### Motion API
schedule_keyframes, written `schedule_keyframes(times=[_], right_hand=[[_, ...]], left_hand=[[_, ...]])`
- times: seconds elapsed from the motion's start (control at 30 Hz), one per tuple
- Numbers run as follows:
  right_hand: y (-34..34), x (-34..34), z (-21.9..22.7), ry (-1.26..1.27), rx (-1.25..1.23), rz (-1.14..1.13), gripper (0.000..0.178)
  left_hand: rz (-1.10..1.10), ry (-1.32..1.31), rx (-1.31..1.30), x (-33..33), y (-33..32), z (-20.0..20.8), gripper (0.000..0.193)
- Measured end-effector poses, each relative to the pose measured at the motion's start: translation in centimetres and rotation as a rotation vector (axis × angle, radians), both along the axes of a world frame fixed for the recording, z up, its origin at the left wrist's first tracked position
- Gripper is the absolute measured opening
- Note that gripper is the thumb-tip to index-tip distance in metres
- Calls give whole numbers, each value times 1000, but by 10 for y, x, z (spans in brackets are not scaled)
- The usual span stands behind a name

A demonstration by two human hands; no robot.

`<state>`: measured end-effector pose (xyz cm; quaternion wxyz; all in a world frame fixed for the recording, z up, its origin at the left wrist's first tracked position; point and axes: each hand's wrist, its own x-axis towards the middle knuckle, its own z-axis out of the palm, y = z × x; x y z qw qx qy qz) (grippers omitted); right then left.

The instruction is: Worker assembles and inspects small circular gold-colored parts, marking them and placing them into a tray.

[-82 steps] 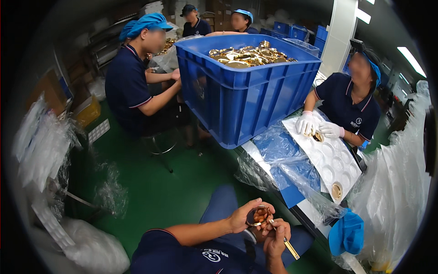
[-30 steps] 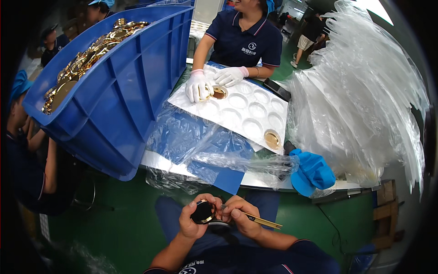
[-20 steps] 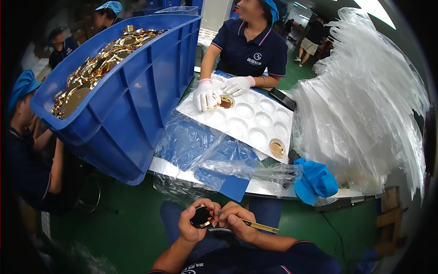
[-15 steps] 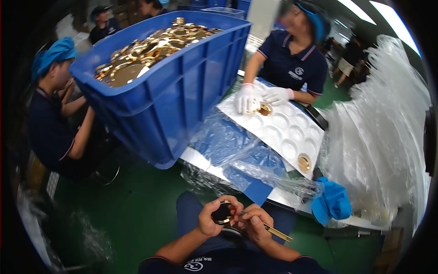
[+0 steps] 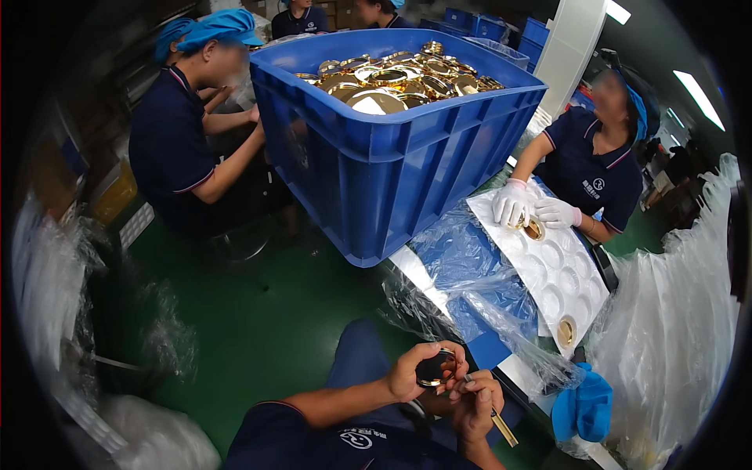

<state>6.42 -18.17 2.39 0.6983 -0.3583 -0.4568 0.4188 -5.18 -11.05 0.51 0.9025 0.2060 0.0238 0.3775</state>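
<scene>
My left hand (image 5: 409, 374) is closed round the edge of a round gold-rimmed disc (image 5: 433, 370) with a dark, shiny face, held up above my lap. Just beside it, my right hand (image 5: 476, 407) grips a slim gold-coloured tool (image 5: 504, 429), which sticks out below the fist and slants to the lower right. The right fingertips are close to the disc's right edge; whether they touch it, I cannot tell. Fingers hide the tool's upper part.
A large blue bin (image 5: 407, 168) heaped with gold round pieces (image 5: 392, 82) stands ahead. To its right, a co-worker's white-gloved hands (image 5: 513, 202) handle gold discs over a white moulded tray (image 5: 560, 270). Clear plastic film (image 5: 501, 305) and a blue cap (image 5: 583, 403) lie nearby; another person (image 5: 176, 141) sits left.
My view has swung left, so the bin, tray and both my hands appear farther right. The disc and tool stay in my hands, the tool now pointing more steeply down.
</scene>
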Motion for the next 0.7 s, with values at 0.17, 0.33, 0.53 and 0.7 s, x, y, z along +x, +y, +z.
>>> schedule_keyframes(times=[0.17,0.33,0.53,0.7], right_hand=[[1,-1,3,-2,14,21,28],[10,-9,4,-40,43,38,29],[17,-23,-2,-70,59,75,29],[11,-32,4,-68,-42,186,23]], left_hand=[[15,-9,8,-1,0,0,43],[44,-26,-6,-10,2,0,42],[89,-65,71,-28,4,-9,43],[187,-53,28,-45,-7,-6,41]])
